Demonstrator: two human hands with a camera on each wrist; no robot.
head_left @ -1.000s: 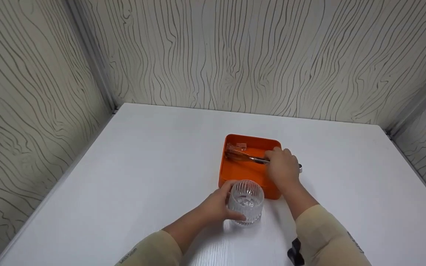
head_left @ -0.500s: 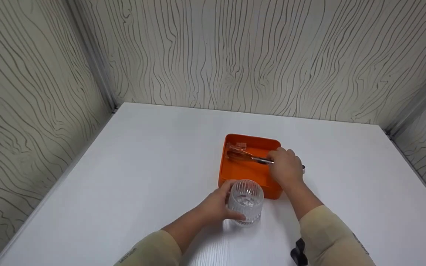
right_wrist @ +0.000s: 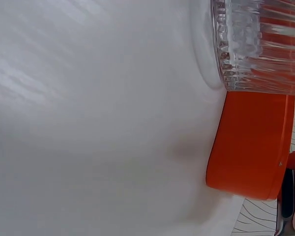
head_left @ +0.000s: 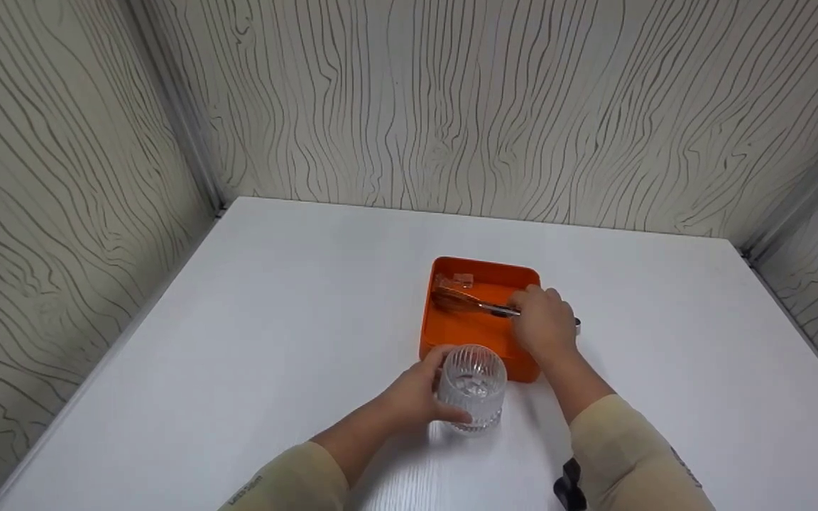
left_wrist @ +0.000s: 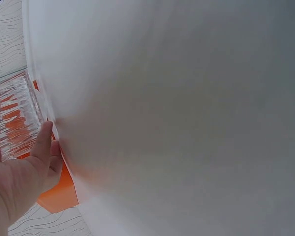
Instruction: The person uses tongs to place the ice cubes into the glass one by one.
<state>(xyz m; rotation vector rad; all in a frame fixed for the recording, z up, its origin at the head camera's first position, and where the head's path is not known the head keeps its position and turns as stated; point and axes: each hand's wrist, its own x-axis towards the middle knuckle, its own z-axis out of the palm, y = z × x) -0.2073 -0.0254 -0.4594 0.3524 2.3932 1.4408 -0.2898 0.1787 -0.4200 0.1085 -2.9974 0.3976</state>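
Observation:
My left hand holds a ribbed clear glass upright on the table, thumb across its front and fingers round the far left side. Clear pieces lie at the bottom of the glass. My right hand grips metal tongs with dark handle parts over an orange tray. Their tips reach the tray's far left corner, by some clear cubes. In the right wrist view only a few fingers and the tongs' black-and-silver handle show at the lower right edge.
The white table extends on both sides of the tray. Wood-grain patterned walls enclose it at the back and sides. A black object shows beside the right sleeve. The glass stands close before the tray's near side.
My right hand and the tongs shifted slightly right, then back left toward the clear cubes. The left hand, the glass and the tray stay in place.

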